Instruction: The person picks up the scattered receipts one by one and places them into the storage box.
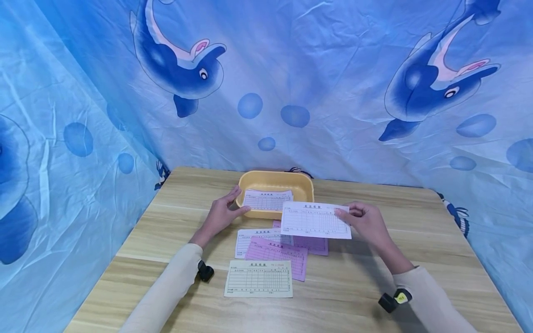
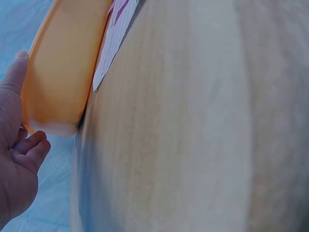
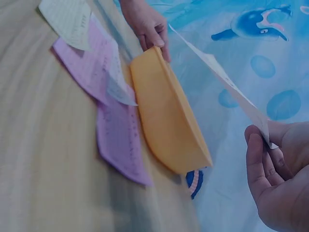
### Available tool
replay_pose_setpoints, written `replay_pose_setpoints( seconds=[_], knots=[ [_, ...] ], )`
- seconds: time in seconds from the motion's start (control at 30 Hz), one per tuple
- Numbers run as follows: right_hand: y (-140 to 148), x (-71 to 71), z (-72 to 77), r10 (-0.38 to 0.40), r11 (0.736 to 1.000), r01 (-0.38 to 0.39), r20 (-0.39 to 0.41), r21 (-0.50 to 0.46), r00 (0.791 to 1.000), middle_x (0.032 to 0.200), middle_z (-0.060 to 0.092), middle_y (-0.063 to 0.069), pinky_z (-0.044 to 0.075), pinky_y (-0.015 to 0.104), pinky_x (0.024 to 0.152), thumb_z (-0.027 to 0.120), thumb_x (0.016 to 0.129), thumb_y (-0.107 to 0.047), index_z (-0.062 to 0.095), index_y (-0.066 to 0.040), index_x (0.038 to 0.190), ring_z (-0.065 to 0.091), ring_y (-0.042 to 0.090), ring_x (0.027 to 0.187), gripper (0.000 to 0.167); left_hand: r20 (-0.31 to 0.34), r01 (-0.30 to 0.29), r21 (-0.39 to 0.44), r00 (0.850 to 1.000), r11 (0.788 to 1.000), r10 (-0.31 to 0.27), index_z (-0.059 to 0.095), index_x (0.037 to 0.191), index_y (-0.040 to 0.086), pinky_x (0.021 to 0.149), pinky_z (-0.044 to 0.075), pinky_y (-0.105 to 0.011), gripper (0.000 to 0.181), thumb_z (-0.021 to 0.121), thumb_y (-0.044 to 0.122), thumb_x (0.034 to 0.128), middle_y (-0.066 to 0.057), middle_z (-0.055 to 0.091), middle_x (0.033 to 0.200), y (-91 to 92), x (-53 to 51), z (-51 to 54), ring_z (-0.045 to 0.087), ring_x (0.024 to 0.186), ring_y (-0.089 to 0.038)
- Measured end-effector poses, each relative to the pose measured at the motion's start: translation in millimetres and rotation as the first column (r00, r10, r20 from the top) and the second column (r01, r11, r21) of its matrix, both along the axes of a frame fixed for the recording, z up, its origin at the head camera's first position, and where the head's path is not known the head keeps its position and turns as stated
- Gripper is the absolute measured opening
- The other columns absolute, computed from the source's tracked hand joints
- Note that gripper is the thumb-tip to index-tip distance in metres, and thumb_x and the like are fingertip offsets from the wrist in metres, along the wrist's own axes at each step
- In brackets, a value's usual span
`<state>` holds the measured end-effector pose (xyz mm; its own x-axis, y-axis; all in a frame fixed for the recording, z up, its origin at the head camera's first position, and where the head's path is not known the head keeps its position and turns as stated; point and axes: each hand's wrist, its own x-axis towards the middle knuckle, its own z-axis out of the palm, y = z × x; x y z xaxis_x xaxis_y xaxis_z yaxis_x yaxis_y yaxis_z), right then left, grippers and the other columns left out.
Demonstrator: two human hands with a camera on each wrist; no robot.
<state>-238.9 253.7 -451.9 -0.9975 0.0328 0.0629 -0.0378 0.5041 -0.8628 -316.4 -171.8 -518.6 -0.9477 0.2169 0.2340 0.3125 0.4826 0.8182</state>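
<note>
My right hand [image 1: 368, 223] pinches a white printed receipt slip [image 1: 314, 221] by its right edge, raised above the table; the right wrist view shows the slip [image 3: 227, 84] nearly edge-on between thumb and fingers. At the left end of a yellow plastic basin [image 1: 304, 182], my left hand [image 1: 220, 212] grips the rim, thumb toward the front and fingers round the end. Inside the basin lies a white slip [image 1: 266, 200]. In front of it are a pale slip [image 1: 245, 243], two pink slips, the nearer one [image 1: 276, 255] overlapping the others, and a greenish slip [image 1: 259, 280].
The wooden table [image 1: 166, 240] ends just behind the basin, against a blue dolphin-print cloth [image 1: 333, 92]. Dark striped cords [image 1: 458, 217] show at the table's far corners and behind the basin.
</note>
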Motion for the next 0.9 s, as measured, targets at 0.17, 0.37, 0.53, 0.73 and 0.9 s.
replay_pose_setpoints(
  seconds=[0.17,0.37,0.53,0.73,0.9],
  knots=[
    [-12,-11.7,12.6,-0.014,1.0,0.014,0.004,0.006,1.0,0.094,0.076,0.008,0.056,0.025,0.064,0.078,0.09,-0.048,0.072,-0.002,0.114,0.067,0.013,0.079,0.052,0.01,0.0,-0.004,1.0,1.0,0.0,0.044,0.151,-0.001,0.117,0.04,-0.031,0.09,0.08,0.049,0.0855,-0.008,0.034,0.163,0.5,0.2,1.0,0.036,0.149,-0.021],
    [-28,-28.1,24.1,-0.023,1.0,0.023,-0.045,0.001,0.999,0.093,0.072,0.01,0.052,0.022,0.061,0.077,0.09,-0.048,0.074,-0.003,0.11,0.061,0.018,0.077,0.049,0.002,-0.001,-0.011,1.0,1.0,0.001,0.044,0.151,-0.002,0.117,0.041,-0.035,0.088,0.08,0.046,0.0861,-0.011,0.034,0.163,1.1,0.4,1.6,0.036,0.149,-0.024],
    [-41,-42.8,28.5,-0.007,1.0,0.006,-0.094,-0.013,0.996,0.091,0.071,0.008,0.049,0.023,0.06,0.078,0.09,-0.046,0.077,-0.007,0.108,0.059,0.02,0.077,0.043,0.029,-0.007,-0.014,1.0,1.0,0.007,0.044,0.152,0.001,0.117,0.04,-0.033,0.091,0.08,0.051,0.0846,-0.009,0.033,0.164,1.1,0.5,1.1,0.036,0.15,-0.023],
    [-55,-60.1,29.1,0.018,0.998,-0.027,-0.157,-0.053,0.987,0.085,0.072,0.007,0.047,0.023,0.055,0.08,0.089,-0.041,0.08,-0.008,0.104,0.056,0.019,0.07,0.037,0.039,-0.01,-0.011,0.999,1.0,0.01,0.044,0.152,0.003,0.117,0.04,-0.033,0.091,0.08,0.052,0.0843,-0.009,0.033,0.164,0.3,0.9,2.1,0.036,0.149,-0.023],
    [-64,-76.2,23.6,0.003,0.997,-0.015,-0.169,-0.072,0.986,0.089,0.075,0.008,0.051,0.022,0.059,0.081,0.089,-0.038,0.08,-0.006,0.105,0.062,0.017,0.073,0.036,0.033,-0.006,-0.009,0.999,1.0,0.006,0.044,0.152,0.001,0.117,0.041,-0.032,0.092,0.079,0.052,0.0845,-0.008,0.033,0.164,0.4,0.9,3.5,0.036,0.149,-0.022]
  ],
)
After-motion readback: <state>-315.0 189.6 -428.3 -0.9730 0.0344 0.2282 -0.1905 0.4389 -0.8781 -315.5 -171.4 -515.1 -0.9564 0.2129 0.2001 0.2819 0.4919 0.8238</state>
